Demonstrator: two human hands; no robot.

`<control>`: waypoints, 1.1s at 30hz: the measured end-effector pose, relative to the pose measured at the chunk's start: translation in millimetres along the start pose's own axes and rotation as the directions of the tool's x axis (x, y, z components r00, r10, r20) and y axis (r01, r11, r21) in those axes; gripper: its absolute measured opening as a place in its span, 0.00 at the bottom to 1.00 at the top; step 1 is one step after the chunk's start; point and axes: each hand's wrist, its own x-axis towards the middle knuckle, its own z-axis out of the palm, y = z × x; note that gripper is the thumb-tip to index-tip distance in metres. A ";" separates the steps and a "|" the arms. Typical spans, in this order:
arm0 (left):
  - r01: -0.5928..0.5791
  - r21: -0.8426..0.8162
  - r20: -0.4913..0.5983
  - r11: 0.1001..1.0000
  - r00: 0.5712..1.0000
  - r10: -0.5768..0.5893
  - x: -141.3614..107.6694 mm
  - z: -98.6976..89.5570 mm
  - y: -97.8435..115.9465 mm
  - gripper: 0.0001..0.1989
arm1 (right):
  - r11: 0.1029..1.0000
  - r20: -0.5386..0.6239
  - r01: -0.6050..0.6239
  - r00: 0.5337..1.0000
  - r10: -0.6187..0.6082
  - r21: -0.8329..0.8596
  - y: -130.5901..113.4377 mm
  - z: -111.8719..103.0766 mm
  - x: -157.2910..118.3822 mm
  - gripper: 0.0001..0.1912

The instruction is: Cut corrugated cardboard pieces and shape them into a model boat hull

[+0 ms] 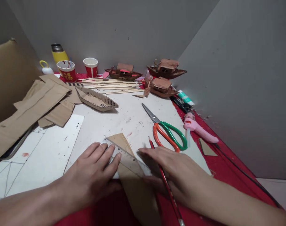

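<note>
A clear plastic ruler [128, 158] lies slantwise across a brown cardboard strip [135, 191], which hangs past the board's front edge. My left hand [93, 166] grips the ruler's left part, fingers bent over its top; the thumb is mostly hidden. At the ruler's right end is my right hand [171, 166], closed with a red and black pencil [165, 182] between its fingers, the point facing away from me. Its thumb is by the cardboard strip. Just beyond this hand lie scissors [160, 122] with orange and green handles, blades apart.
A cardboard boat hull [95, 99] sits beyond my hands, near wooden sticks [110, 84]. Brown model boats [164, 86] and paper cups [90, 67] line the back. Cardboard pieces [34, 103] are piled left. A pink glue gun [199, 128] with its cord lies right.
</note>
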 end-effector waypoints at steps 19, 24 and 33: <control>0.285 -0.952 0.281 -0.114 0.658 -0.698 29.6 -49.6 10.6 0.19 | 0.619 -0.217 -0.104 0.881 0.421 0.778 -57.4 10.2 -0.2 0.23; 0.155 -0.986 0.127 -0.063 0.448 -0.885 35.9 -55.1 16.5 0.19 | 0.658 -0.375 0.037 0.845 0.381 0.752 -69.3 22.2 8.0 0.22; 0.216 -0.951 0.311 -0.223 0.644 -0.699 41.1 -57.4 10.8 0.14 | 0.699 -0.341 0.119 0.921 0.187 0.705 -68.7 17.3 13.6 0.23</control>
